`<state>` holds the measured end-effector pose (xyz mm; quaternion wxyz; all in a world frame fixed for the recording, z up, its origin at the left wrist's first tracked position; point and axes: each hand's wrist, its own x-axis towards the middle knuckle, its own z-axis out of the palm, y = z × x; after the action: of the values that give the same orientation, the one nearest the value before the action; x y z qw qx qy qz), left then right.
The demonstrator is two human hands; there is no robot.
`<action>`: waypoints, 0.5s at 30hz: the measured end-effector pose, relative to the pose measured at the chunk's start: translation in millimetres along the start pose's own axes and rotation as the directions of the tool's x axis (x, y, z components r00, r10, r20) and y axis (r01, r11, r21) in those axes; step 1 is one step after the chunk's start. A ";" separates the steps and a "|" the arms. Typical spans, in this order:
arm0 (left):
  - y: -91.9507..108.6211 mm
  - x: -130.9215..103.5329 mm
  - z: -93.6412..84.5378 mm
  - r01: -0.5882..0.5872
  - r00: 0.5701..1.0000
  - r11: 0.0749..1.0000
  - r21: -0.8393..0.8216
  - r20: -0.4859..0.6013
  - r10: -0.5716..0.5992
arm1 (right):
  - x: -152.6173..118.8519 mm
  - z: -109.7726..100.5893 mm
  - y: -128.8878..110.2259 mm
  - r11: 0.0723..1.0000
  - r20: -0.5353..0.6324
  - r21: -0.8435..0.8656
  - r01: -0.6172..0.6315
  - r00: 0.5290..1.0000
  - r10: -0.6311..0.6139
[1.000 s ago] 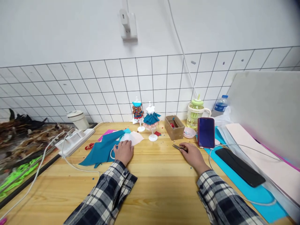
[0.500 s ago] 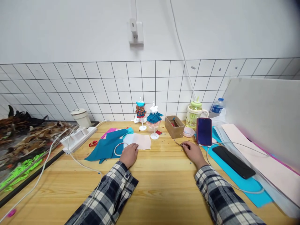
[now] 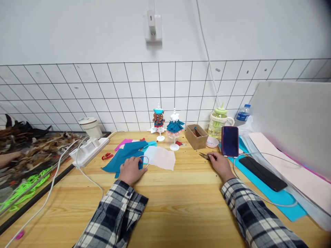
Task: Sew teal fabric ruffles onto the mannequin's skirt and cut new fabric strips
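My left hand (image 3: 131, 171) rests with curled fingers on the teal cloth (image 3: 113, 164). A thin white ring (image 3: 148, 159) shows at its fingertips, held against the thumb. Beside it lies a pale pink and white piece of cloth (image 3: 162, 157). On the table at the right, my right hand (image 3: 220, 165) is closed on small scissors (image 3: 203, 155), whose two points stick out leftward, slightly apart; their handles are hidden in the fingers. Behind stand two miniature dress forms: one in a teal and pink skirt (image 3: 174, 128), the other in a brown, red and turquoise outfit (image 3: 158, 120).
A cardboard box (image 3: 196, 139), pink dish (image 3: 212, 142), green-lidded jug (image 3: 218, 124) and upright phone (image 3: 230, 142) stand at right. Flat sheets (image 3: 274, 196) and a black case (image 3: 263, 173) lie beyond. At left are a power strip (image 3: 90, 151), cables and feathers (image 3: 46, 144); another person's arm (image 3: 10, 158) reaches in.
My left hand has moved left across the teal cloth, and the ring now shows on its right side. The scissors' points have spread apart. Another person's arm has appeared at far left.
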<state>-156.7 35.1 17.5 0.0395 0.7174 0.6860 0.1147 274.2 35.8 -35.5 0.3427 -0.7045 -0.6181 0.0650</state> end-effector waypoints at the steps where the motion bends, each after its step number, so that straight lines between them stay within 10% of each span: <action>1: -5.0 -0.4 -2.4 -0.001 1.000 1.000 0.004 0.030 0.001 | -2.2 -3.1 -3.1 1.000 -0.035 -0.021 -0.002 0.999 0.001; 5: -8.9 -0.7 1.6 -0.100 0.993 0.994 -0.045 0.051 0.103 | -19.2 -6.1 -44.3 0.963 -0.135 -0.173 0.209 0.963 -0.233; 9: 2.7 1.2 10.3 -0.156 0.988 0.976 -0.150 -0.007 0.157 | -40.5 22.5 -116.2 0.855 0.138 -0.109 0.508 0.859 -0.493; 15: 2.0 2.2 10.3 -0.035 0.999 0.988 -0.150 -0.036 0.029 | -53.7 53.1 -155.3 0.853 0.381 -0.053 0.519 0.800 -0.463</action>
<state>-152.4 38.3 8.2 0.0800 0.7212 0.6644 0.1788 106.3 8.2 -6.0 0.1751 -0.5205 -0.8341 0.0515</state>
